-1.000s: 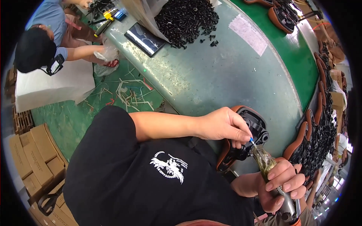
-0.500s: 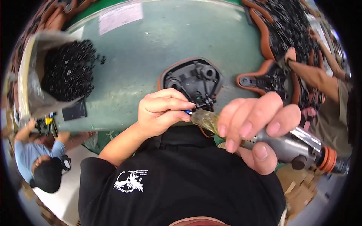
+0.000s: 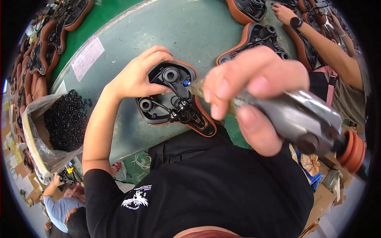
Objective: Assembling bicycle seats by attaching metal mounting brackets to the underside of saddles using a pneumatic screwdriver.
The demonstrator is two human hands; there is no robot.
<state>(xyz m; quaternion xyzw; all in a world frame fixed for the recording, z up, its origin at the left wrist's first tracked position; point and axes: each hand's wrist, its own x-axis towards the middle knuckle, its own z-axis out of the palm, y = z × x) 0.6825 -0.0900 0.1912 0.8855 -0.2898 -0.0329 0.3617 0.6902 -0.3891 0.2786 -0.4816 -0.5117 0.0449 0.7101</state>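
The left hand [image 3: 137, 77] lies on top of an upside-down bike seat [image 3: 174, 99] – black underneath, brown at the edge. Its fingers [image 3: 158, 53] are bent and close together, pressing on the seat's far rim. The seat sits on the grey-green table [image 3: 190, 27], right at the near edge by the person's body. The right hand [image 3: 254, 95] is wrapped tight around a silver power screwdriver [image 3: 301, 123] – its blue tip [image 3: 185, 83] touches the seat's underside.
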